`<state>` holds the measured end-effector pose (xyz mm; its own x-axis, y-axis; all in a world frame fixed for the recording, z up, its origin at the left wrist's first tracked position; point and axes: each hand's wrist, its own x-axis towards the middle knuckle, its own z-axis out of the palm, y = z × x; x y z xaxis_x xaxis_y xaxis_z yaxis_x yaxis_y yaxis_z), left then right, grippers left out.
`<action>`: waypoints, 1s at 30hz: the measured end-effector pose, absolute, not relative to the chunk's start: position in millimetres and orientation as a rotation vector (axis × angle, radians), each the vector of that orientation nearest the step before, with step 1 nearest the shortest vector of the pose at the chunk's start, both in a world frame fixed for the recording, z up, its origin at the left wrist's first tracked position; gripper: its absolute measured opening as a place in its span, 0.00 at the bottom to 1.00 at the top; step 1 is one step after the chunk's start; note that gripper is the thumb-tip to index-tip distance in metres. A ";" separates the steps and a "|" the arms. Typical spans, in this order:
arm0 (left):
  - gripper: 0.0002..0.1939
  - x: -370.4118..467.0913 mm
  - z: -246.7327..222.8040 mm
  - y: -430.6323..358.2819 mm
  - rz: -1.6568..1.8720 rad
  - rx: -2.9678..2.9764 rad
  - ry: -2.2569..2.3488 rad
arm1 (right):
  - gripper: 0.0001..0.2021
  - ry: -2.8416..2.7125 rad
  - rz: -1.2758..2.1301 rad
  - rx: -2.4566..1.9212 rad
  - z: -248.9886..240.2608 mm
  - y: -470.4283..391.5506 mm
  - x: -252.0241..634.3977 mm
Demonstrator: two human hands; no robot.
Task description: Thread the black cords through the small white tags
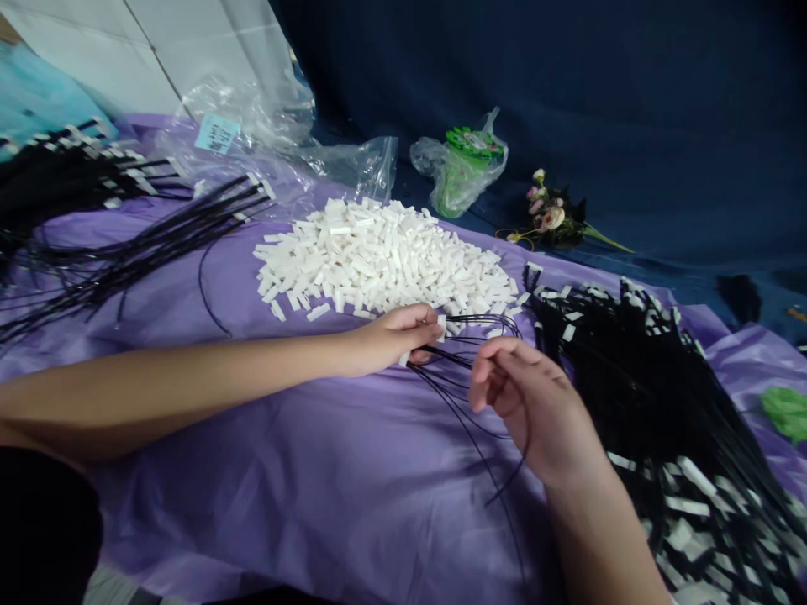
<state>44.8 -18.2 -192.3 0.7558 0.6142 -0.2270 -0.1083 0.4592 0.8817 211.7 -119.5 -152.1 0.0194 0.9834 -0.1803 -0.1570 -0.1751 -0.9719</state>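
My left hand (403,340) is closed around a bundle of thin black cords (450,357), with small white pieces (404,359) showing at its fingers. The cords fan out rightward toward my right hand (535,403), which is raised with fingers curled and thumb against them. A loose black cord (509,489) curves up across the right palm into those fingers; its pinched part is hidden. Just beyond my left hand lies a large heap of small white blocks (391,256).
Purple sheeting (303,470) covers the work surface. Piles of black cords with white ends lie at right (656,378) and left (145,244). Clear plastic bags (252,134), a bagged green container (470,164) and artificial flowers (551,214) lie at the back, before a dark blue cloth (567,76).
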 end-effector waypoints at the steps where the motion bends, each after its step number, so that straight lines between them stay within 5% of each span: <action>1: 0.13 45.2 -192.8 -18.1 0.479 0.995 0.587 | 0.09 -0.948 1.374 -1.208 -149.2 -119.0 217.3; 10: 0.13 44.0 -197.0 -15.6 0.466 0.997 0.591 | 0.05 -0.651 1.049 -1.093 -145.7 -114.7 233.9; 23: 0.13 43.2 -196.2 -16.2 0.456 0.991 0.549 | 0.14 -0.676 0.874 -1.053 -134.8 -123.5 236.5; 30: 0.13 43.3 -196.2 -16.6 0.452 1.016 0.563 | 0.05 -0.538 0.788 -0.970 -127.7 -128.0 237.6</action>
<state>43.3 -16.6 -196.2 0.7711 0.5948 -0.2271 -0.0927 0.4578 0.8842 237.6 -128.0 -127.7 0.6107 0.7896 0.0596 -0.3439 0.3322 -0.8783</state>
